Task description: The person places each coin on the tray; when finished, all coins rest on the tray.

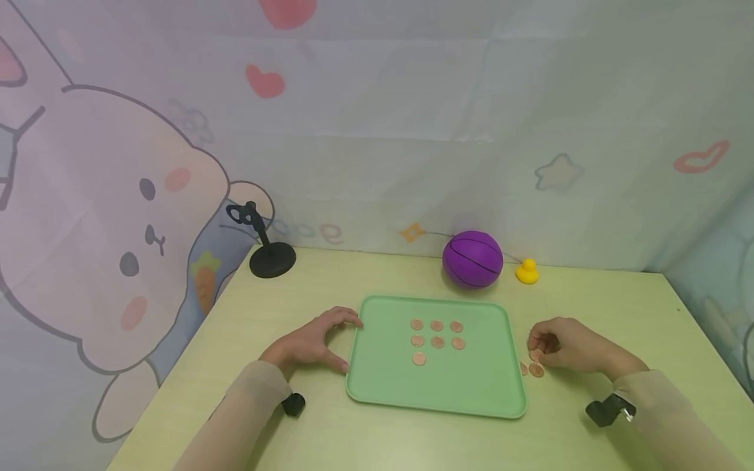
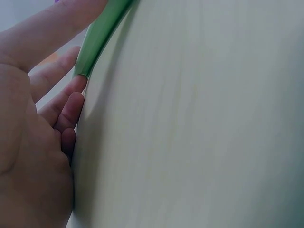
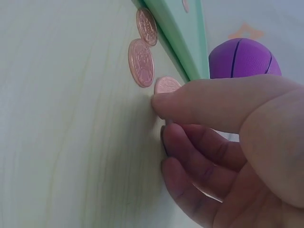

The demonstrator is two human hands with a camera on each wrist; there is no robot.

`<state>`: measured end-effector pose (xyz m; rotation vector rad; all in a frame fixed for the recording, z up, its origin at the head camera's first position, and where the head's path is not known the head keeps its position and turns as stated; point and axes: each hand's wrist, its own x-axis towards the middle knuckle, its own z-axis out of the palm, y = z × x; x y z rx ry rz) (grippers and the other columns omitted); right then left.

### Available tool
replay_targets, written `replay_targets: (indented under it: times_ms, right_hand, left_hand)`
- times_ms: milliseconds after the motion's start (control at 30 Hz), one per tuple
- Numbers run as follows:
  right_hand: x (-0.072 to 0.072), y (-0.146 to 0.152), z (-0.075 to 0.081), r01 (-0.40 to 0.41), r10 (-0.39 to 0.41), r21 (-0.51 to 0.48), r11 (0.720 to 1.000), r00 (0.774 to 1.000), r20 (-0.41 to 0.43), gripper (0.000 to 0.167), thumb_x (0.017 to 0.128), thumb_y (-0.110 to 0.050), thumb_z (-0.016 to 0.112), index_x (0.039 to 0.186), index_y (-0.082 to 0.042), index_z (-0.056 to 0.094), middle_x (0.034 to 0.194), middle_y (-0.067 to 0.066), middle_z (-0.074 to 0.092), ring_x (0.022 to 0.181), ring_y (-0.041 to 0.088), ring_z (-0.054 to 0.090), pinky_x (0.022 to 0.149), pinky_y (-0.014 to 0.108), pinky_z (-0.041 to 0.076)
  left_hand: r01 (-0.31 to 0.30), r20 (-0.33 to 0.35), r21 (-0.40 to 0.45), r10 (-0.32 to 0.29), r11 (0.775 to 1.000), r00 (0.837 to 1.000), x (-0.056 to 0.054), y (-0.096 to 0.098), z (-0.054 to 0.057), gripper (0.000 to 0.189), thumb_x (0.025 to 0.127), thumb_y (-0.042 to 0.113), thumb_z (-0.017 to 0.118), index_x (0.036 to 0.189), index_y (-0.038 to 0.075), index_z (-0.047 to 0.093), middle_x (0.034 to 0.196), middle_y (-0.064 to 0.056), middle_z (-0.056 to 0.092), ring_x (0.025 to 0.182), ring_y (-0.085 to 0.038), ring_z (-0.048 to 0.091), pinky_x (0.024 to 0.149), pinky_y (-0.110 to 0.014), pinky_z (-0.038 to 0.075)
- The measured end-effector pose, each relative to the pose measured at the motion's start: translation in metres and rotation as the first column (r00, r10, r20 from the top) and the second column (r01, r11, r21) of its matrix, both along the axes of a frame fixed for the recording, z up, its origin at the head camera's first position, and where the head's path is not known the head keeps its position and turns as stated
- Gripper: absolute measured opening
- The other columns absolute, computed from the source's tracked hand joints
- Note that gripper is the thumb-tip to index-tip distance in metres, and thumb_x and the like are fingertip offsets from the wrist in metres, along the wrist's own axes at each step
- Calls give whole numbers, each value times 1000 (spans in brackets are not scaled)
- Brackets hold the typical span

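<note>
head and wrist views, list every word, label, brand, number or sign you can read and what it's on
None can be read with certainty.
Backdrop: letter-like outlines beside the printed bunny, too faint to read.
Coins: raised markings, too small and blurred to read.
Tray and purple ball: no lettering visible.

No word or number fully readable. Faint rounded lettering (image 1: 304,231) stood on printed backdrop (image 1: 377,137), behind and left of green tray (image 1: 465,386); too blurred to read. Copper coins (image 3: 141,62) right of tray carried raised relief, characters illegible. Coins on tray (image 1: 438,342): faces too small to read.
</note>
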<state>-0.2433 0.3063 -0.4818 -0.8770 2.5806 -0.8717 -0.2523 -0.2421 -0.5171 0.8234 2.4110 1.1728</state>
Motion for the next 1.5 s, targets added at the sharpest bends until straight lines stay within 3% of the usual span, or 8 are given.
replay_targets:
  times_ms: [400,800,1500]
  right_hand:
    - [-1,3,1,28,-29,-31,999,999,-30,15,89,-5,80,91,-16,71,85,-5,67,78,5,60,71,23,55]
    - [-1,7,-3,26,-26,-50,998,1000,-1,11,93,-10,80,104,-12,80,98,-4,74,82,4,63,75,24,58]
    - [1,9,0,40,-40,-5,999,999,-3,23,84,-10,87,106,-7,82,100,-1,73,83,6,64,73,24,58]
  left_hand:
    - [4,-1,-1,-4,1000,1000,1,0,1,79,73,27,98,141,21,59,157,-4,41,147,-28,37,125,-52,28]
    - [15,-8,5,-14,1000,1000,1,0,2,79,73,25,98,140,19,59,156,-5,42,147,-27,37,126,-51,29]
    - [0,2,-4,0,1000,1000,2,1,2,78,73,25,98,140,20,59,157,-4,42,146,-28,38,125,-53,28]
